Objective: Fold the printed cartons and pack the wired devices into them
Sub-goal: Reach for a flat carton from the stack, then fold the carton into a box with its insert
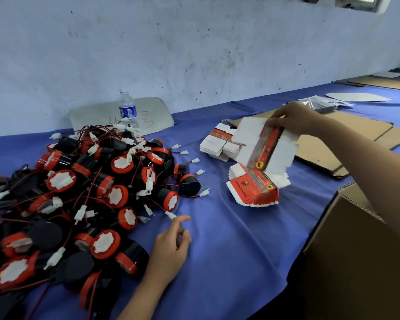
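A big heap of round black-and-red wired devices (83,195) with red wires and white plugs covers the left of the blue-covered table (229,245). Two stacks of flat printed cartons lie right of centre: a red-faced stack (252,190) nearer me and a white-faced stack (217,144) farther back. My right hand (293,118) pinches the top of one flat red-and-white carton (267,148) and holds it tilted above the stacks. My left hand (171,248) hovers beside the heap with loosely curled fingers, holding nothing.
An open brown shipping box (356,250) stands at the right front. Flat cardboard sheets (346,135) lie behind the cartons. A plastic water bottle (128,109) stands by the wall, in front of a grey board. Bagged items (321,105) lie at the far right.
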Available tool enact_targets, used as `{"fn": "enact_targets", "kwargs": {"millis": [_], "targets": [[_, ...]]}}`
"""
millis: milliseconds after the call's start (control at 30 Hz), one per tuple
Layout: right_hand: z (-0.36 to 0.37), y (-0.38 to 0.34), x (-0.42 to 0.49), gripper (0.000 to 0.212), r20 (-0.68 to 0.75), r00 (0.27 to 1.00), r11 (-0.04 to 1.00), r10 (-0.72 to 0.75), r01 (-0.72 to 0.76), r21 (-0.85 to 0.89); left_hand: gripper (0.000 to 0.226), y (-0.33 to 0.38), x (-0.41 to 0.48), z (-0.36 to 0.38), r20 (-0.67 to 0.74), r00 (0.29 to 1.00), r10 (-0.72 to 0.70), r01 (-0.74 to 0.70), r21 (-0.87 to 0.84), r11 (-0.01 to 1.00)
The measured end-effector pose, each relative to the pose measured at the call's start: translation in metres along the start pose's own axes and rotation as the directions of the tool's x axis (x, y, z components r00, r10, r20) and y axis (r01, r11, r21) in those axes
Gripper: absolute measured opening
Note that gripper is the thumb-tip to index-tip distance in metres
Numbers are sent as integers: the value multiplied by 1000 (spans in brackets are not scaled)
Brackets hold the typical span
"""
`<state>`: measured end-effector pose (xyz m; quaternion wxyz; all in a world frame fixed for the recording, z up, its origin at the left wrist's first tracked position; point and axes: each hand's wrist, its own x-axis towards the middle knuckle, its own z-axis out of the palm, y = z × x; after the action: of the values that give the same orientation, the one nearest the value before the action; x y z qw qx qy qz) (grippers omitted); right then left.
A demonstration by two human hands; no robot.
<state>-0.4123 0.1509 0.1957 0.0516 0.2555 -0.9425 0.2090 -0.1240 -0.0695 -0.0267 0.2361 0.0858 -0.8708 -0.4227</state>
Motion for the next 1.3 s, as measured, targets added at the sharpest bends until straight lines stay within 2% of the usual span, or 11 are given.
{"fn": "enact_targets", "kwargs": {"millis": [100,167,233,300,433,500,633,833,933,1067,1300], "targets": [[21,-10,-20,26,-81,993,966,81,-59,251,34,3,-1,-1,2,999,-40,40,-53,998],[65,-26,-45,27,-136,984,893,115,-42,448,29,12,1,-2,-14,989,-148,139,-261,955],[118,-49,-81,23,-113,982,761,151,-42,647,43,28,6,-2,37,956,-292,260,-573,777],[162,-70,-116,21,-30,988,659,152,-79,748,59,44,11,-2,151,928,-341,330,-757,564],[199,-91,-152,20,117,993,552,27,-112,826,88,57,6,-7,321,850,-418,432,-879,203],[199,-97,-160,22,173,985,485,-4,-149,861,86,54,3,-10,333,839,-430,425,-895,137],[193,-104,-168,26,254,966,424,-41,-213,880,70,48,-6,-9,278,838,-469,414,-884,217],[175,-106,-175,38,240,961,381,-139,-172,908,74,43,-12,-4,172,822,-543,412,-837,360],[176,-106,-178,20,191,979,409,-75,-144,901,66,40,-11,-4,62,823,-565,377,-803,461],[184,-119,-182,32,185,978,439,96,-209,874,74,49,-20,2,61,894,-444,354,-703,616],[189,-127,-180,29,201,969,368,143,-240,898,103,69,-24,0,52,967,-248,211,-708,674]]}}
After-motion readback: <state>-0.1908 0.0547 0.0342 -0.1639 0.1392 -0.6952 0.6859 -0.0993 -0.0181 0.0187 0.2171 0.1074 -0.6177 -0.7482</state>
